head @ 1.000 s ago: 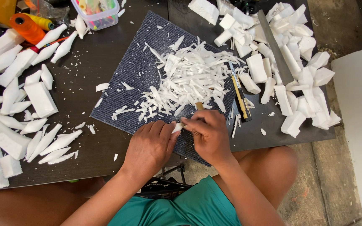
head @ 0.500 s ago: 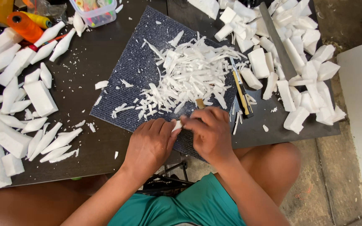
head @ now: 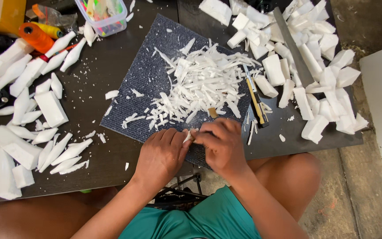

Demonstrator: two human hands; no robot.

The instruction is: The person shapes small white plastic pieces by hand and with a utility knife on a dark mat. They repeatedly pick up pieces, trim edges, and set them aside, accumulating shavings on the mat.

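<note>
My left hand [head: 161, 154] grips a small white foam piece [head: 187, 135] at the near edge of a dark blue mat [head: 155, 66]. My right hand [head: 221, 144] is closed around a cutting tool whose tan handle end [head: 212, 112] sticks out above the fingers; the blade is hidden. The two hands touch around the foam piece. A heap of white foam shavings [head: 200, 86] lies on the mat just beyond the hands.
Carved tapered foam shapes [head: 63, 152] and blocks [head: 51, 108] lie at left. Rough foam chunks [head: 315, 88] pile at right beside a long grey bar [head: 293, 46]. A yellow utility knife [head: 256, 98], orange thread spools [head: 36, 36] and a clear plastic box [head: 105, 13] sit on the dark table.
Both hands stay together on the foam piece with only slight shifts. The view has drifted a little.
</note>
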